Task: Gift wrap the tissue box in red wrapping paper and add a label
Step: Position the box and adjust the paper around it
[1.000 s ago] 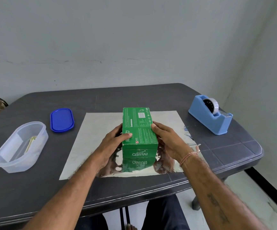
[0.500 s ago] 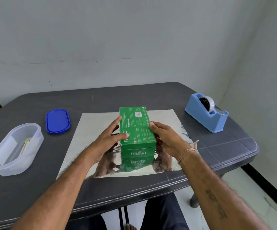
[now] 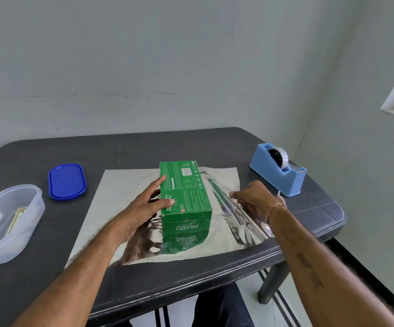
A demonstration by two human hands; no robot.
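The green tissue box lies in the middle of the wrapping paper, which is spread with its silver side up on the dark surface. The left hand rests against the box's left side, its grip wide: the thumb lies on top and the index finger is straight along the edge. The right hand has a narrow grip on the paper's right edge and holds it lifted. A blue tape dispenser stands at the right. A blue lid and a clear container are at the left.
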